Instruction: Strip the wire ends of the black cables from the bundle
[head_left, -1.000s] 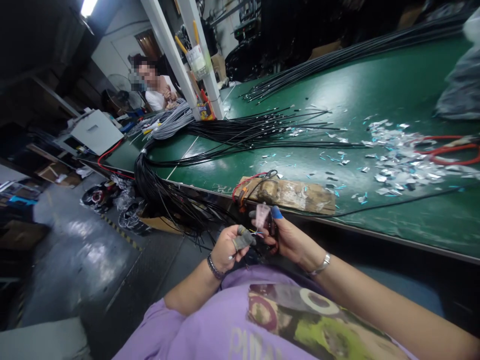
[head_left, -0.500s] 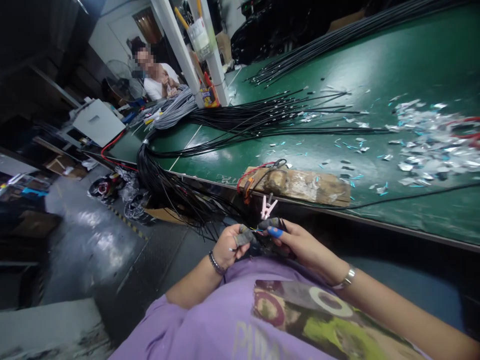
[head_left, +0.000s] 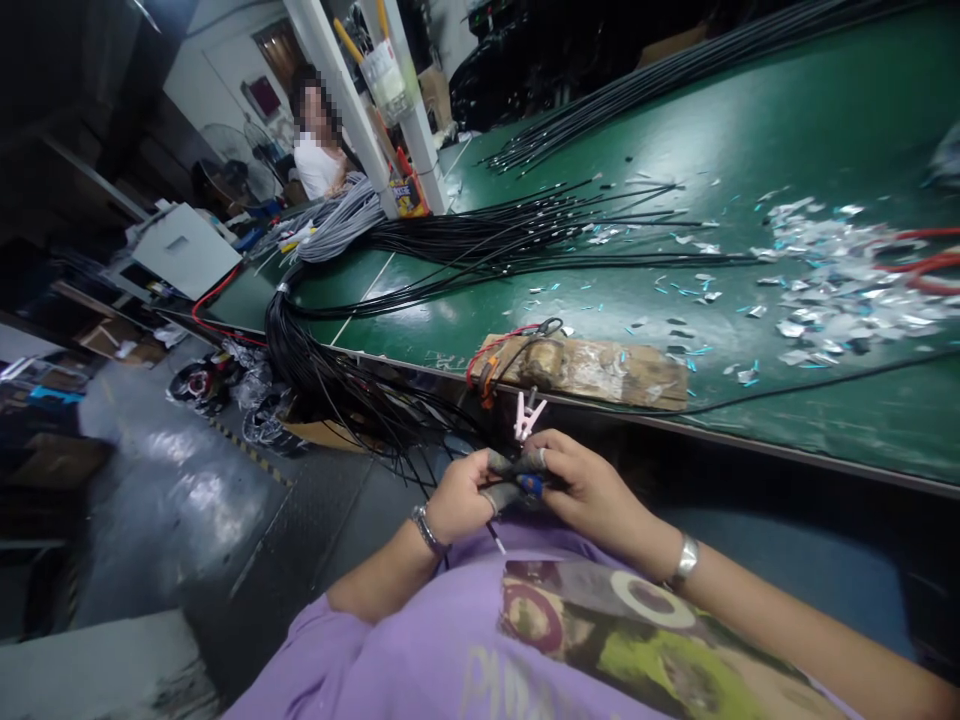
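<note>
Just in front of the purple shirt, my left hand is closed with its covered thumb and finger on a black cable. My right hand pinches the same spot from the other side, with blue wrapping on one finger and grey coverings on others. Fingertips of both hands nearly meet, and they hide most of the cable's end. A white-tipped cable end sticks out below my left hand. Right above my fingers, a pink clip stands at the table edge.
A wooden block with red and black wire lies along the edge of the green table. Black cable bundles stretch across it and hang over the side. Foil scraps litter the right. A person sits beyond the posts.
My hands have drawn closer together, and the thin coloured wires seen between them are now hidden. My right hand has turned more knuckles-up. The person at the back has raised their head.
</note>
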